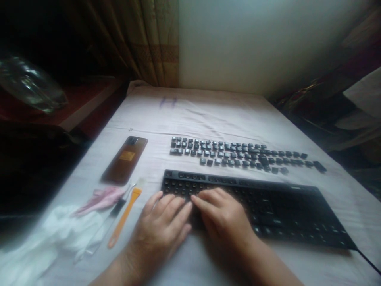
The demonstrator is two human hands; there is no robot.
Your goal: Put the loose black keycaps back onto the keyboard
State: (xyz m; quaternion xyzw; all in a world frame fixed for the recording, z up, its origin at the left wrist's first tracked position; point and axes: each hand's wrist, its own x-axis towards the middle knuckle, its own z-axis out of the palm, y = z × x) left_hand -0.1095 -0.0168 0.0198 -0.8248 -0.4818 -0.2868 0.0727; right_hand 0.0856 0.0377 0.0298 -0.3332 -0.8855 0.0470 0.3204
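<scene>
A black keyboard [285, 210] lies on the cloth, with keycaps on part of it and bare patches on its right side. My left hand [163, 222] rests over its left end, fingers stretched out and lightly spread on the keys. Beside it, my right hand [223, 214] is closed, the index fingertip down on the keys near my left fingers. Whatever sits under those right fingertips is hidden. Behind the keyboard, loose black keycaps [220, 154] are laid out in rows.
Left of the keyboard lie an orange-handled brush [125, 218], a thin tool with a dark tip [117, 208], a pink cloth [99, 200] and a white cloth [68, 230]. A smartphone [125, 161] lies face down behind them. The keyboard's cable [369, 260] runs off right.
</scene>
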